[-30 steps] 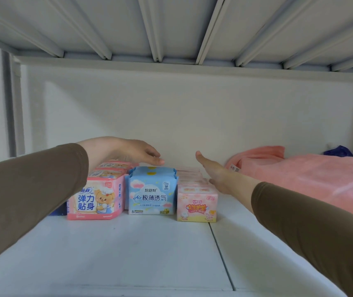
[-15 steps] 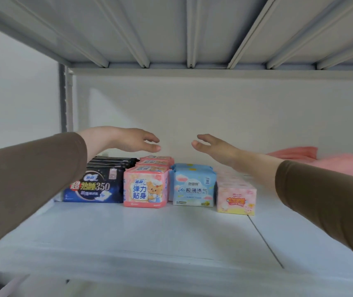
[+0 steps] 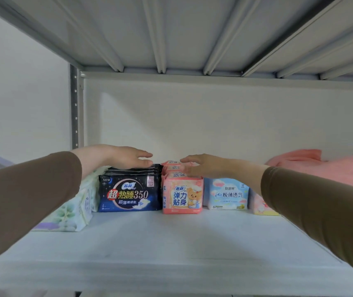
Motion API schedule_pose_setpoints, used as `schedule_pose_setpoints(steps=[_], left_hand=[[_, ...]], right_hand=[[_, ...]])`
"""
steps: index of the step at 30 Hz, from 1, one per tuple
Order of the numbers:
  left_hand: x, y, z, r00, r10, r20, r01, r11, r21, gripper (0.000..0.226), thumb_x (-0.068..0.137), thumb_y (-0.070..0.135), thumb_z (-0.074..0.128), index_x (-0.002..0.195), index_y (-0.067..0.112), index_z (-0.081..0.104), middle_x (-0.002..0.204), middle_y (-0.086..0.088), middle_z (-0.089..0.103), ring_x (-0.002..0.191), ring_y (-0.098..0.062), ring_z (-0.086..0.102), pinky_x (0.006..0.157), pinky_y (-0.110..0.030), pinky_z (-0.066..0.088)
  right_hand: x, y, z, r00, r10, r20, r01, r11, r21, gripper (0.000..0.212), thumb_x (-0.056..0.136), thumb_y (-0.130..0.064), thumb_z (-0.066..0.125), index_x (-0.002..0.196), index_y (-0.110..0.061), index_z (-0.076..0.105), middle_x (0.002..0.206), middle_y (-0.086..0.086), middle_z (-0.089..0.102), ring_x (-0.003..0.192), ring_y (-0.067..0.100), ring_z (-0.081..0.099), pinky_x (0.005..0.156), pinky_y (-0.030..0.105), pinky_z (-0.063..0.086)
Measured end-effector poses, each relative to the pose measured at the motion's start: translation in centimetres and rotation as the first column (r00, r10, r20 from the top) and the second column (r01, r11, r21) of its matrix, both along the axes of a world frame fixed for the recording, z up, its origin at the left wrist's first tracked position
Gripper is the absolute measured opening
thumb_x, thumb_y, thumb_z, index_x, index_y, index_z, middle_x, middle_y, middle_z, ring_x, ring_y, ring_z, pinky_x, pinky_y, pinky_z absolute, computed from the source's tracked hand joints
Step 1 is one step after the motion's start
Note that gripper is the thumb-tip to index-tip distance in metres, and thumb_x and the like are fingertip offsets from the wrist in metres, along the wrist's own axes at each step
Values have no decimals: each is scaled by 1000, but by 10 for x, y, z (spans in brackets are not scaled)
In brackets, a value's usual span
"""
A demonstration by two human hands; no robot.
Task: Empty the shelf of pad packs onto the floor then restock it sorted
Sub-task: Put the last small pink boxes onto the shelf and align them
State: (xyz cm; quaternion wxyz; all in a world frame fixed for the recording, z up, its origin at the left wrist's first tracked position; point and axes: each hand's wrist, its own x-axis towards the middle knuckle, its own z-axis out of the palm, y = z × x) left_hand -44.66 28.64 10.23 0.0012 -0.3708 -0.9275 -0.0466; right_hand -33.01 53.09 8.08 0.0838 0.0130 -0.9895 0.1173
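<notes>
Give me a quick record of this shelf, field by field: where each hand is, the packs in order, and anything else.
left hand: open, over the dark navy pad packs
right hand: open, over the pink bear-print pad packs
packs left to right: pale green floral pack, navy, pink bear, light blue pack, pale pink and yellow pack
shelf: white metal shelf
far right: pink towel

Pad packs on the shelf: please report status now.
Left hand open over dark pack. Right hand open over pink pack. Packs not yet removed. Nothing blocking.
</notes>
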Motion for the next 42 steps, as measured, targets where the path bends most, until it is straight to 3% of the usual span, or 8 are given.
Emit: schedule_pose_setpoints(steps=[7,15,17,21,26,35,39,42], left_hand=[[-16,3,-18,998,19,60,-12,994,-113,64,100,60,21,157,33,10,165,7,6,152,-16,6,122,-38,1],[-18,7,-25,989,4,145,8,997,-77,59,103,55,19,156,31,14,162,10,19,149,-14,19,121,-31,10],[-17,4,-24,984,-21,177,27,999,-33,58,103,56,20,156,33,17,161,12,21,148,-13,22,121,-31,13],[-19,-21,-7,986,-47,160,26,991,132,63,98,64,20,155,40,15,160,20,12,150,-8,12,120,-30,7],[-32,-83,6,964,68,256,-151,936,318,76,76,92,22,146,63,13,161,25,4,151,-15,10,120,-54,11],[-49,-161,-12,894,224,389,-380,838,391,89,81,87,24,155,40,14,164,9,9,151,-18,12,122,-45,7],[-58,-176,-24,887,211,412,-399,798,452,77,94,72,22,157,27,17,164,2,14,151,-19,14,120,-39,10],[-66,-182,-36,869,187,457,-419,769,483,81,94,72,21,157,21,17,163,-2,18,150,-21,17,119,-40,14]], right_hand=[[-17,-3,-6,993,-63,99,50,991,128,53,97,-66,33,138,-37,52,137,-8,58,126,20,51,113,43,32],[-19,-8,-7,990,-35,133,17,991,133,49,99,-64,31,131,-36,55,127,-12,61,118,15,53,113,43,33],[-21,-8,-5,991,-32,132,14,991,136,43,99,-63,32,123,-37,57,122,-12,62,115,15,55,111,44,35],[-20,-9,4,1000,15,6,-15,998,64,53,99,-59,39,139,-29,52,143,-5,49,124,15,48,105,31,35],[-24,-34,15,976,113,-186,-122,992,-39,51,97,-60,41,139,-31,52,148,-6,44,134,14,41,103,30,34],[-44,-134,7,931,236,-280,-266,961,-73,54,95,-63,42,139,-33,50,148,-6,46,136,12,39,107,31,30],[-47,-178,-5,935,265,-237,-288,955,-66,57,96,-63,41,143,-32,47,149,-6,45,137,12,38,103,26,27],[-50,-204,-15,946,284,-158,-297,953,-64,66,92,-71,38,147,-34,42,153,-7,40,140,13,35,115,36,28]])
